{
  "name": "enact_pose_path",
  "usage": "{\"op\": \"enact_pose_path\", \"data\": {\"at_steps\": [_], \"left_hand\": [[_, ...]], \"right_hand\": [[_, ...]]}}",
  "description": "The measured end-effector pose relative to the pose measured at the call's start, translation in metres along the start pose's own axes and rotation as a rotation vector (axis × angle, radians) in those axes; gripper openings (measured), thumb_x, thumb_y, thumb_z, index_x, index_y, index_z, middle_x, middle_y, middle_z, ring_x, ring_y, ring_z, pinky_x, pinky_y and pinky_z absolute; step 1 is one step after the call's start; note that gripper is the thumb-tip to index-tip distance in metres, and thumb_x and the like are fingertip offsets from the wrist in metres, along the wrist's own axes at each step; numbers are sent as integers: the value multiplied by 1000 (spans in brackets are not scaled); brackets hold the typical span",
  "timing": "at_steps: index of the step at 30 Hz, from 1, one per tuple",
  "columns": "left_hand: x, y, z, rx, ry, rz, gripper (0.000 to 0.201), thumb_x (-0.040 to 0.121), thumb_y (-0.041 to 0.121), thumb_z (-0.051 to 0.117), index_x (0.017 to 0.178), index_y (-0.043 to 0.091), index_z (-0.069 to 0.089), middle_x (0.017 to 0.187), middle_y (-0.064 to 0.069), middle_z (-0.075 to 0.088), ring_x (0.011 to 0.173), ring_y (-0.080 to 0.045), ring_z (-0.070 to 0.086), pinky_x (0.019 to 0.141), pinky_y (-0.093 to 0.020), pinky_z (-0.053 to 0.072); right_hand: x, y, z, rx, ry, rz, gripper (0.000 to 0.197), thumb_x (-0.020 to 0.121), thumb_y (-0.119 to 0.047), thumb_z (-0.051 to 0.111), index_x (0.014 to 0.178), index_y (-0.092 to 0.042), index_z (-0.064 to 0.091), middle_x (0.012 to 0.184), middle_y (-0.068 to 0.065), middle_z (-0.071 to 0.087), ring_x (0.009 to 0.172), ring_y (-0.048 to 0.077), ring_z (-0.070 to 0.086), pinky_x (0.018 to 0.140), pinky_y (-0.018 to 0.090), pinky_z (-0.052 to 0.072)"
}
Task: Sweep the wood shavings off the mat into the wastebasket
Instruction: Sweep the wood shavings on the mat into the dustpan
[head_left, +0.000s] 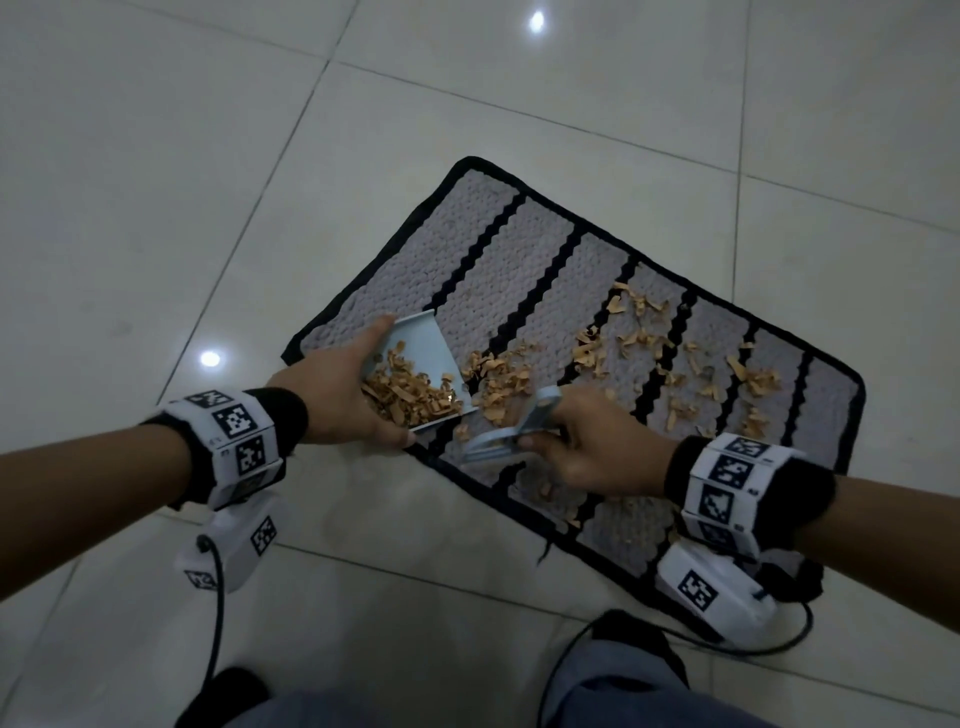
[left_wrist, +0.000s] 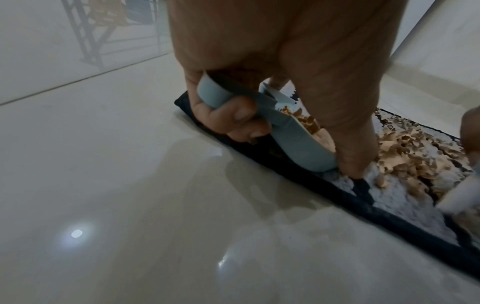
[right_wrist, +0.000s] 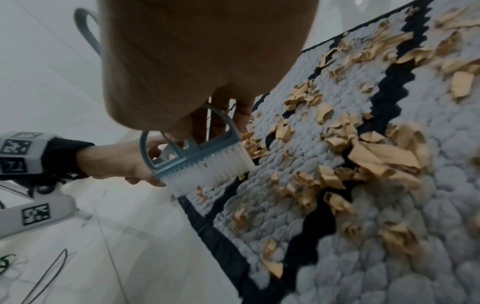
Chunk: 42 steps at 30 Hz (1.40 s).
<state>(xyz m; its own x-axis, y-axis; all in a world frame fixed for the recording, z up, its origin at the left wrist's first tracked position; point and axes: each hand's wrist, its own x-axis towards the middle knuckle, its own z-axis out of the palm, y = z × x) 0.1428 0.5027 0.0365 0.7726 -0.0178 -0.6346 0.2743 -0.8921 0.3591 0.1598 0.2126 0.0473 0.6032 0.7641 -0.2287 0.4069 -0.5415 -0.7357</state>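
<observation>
A grey mat (head_left: 524, 249) with black stripes lies on the floor, strewn with tan wood shavings (head_left: 644, 338). My left hand (head_left: 337, 400) grips a small light-blue dustpan (head_left: 415, 353), its mouth on the mat and a heap of shavings inside. In the left wrist view the fingers (left_wrist: 233, 117) curl round the dustpan's handle (left_wrist: 215, 94). My right hand (head_left: 587, 441) holds a small blue hand brush (head_left: 514, 431) just right of the pan. The right wrist view shows the brush (right_wrist: 197, 162) with white bristles (right_wrist: 210, 176) touching the mat (right_wrist: 363, 205) near its edge. No wastebasket is in view.
Glossy pale floor tiles (head_left: 208, 156) surround the mat. Black cables (head_left: 215, 613) hang from both wrist cameras. My knees (head_left: 623, 691) and dark shoes show at the bottom of the head view. A metal frame (left_wrist: 96, 37) stands far off in the left wrist view.
</observation>
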Motion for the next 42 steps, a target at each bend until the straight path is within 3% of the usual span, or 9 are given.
{"op": "enact_pose_path", "data": {"at_steps": [3, 10, 16, 20, 27, 32, 35, 38, 42], "left_hand": [[-1, 0, 0, -5, 10, 3, 139, 48, 68, 83, 149, 46, -8, 147, 0, 46, 124, -26, 52, 101, -38, 47], [-5, -2, 8, -86, 21, 2, 141, 47, 63, 87, 150, 45, -8, 145, 0, 47, 122, -24, 54, 100, -35, 48], [-6, -2, 9, -72, 6, -4, 141, 48, 64, 86, 149, 45, -10, 145, -2, 47, 121, -25, 55, 99, -35, 48], [-6, 0, 2, 1, -12, -8, 137, 52, 66, 84, 149, 45, -11, 147, -2, 45, 121, -27, 54, 99, -35, 48], [-6, -3, 2, -4, -3, -20, 138, 50, 67, 84, 149, 47, -9, 145, 1, 47, 120, -26, 55, 98, -36, 49], [-7, -1, 8, -62, 21, -13, 138, 48, 62, 87, 150, 45, -5, 143, 0, 49, 118, -25, 56, 99, -37, 49], [-8, -1, 8, -78, 22, -21, 140, 45, 63, 87, 149, 45, -5, 142, 0, 50, 118, -25, 56, 98, -36, 49], [-11, 0, 10, -113, 23, -41, 142, 44, 64, 87, 150, 45, -5, 141, 0, 50, 117, -24, 57, 98, -35, 49], [-21, 8, 18, -174, 40, -81, 137, 53, 59, 87, 151, 39, -6, 137, 0, 53, 111, -25, 59, 91, -30, 50]], "right_hand": [[7, 14, -5, -85, -27, 52, 17, 94, -13, 53, 86, -4, 63, 74, 13, 60, 60, 25, 51, 54, 43, 46], [22, 28, -39, -82, 245, 154, 21, 96, -17, 53, 100, -3, 68, 89, 14, 69, 73, 29, 61, 66, 46, 54], [10, -5, -3, -34, -8, 40, 17, 93, -22, 54, 88, -9, 63, 65, 11, 58, 52, 24, 48, 48, 36, 36], [16, -3, 3, -95, 3, 49, 20, 95, -22, 54, 84, -7, 61, 60, 11, 54, 48, 23, 44, 46, 29, 31], [28, 21, -41, -206, 231, 118, 27, 93, -27, 49, 96, -7, 67, 74, 19, 65, 56, 33, 54, 50, 44, 49], [23, 6, -23, -171, 99, 73, 18, 93, -13, 56, 80, -1, 61, 60, 15, 53, 48, 27, 42, 46, 30, 28], [27, 9, -14, -195, 44, 53, 15, 89, -12, 54, 75, -9, 56, 64, 11, 55, 53, 27, 47, 48, 38, 41], [40, 14, -28, -166, 147, 121, 21, 87, -21, 49, 79, -6, 62, 69, 15, 60, 59, 31, 53, 53, 45, 50], [49, 17, -54, -90, 356, 171, 18, 96, -14, 55, 80, -14, 64, 64, 3, 56, 56, 8, 51, 51, 29, 38]]}}
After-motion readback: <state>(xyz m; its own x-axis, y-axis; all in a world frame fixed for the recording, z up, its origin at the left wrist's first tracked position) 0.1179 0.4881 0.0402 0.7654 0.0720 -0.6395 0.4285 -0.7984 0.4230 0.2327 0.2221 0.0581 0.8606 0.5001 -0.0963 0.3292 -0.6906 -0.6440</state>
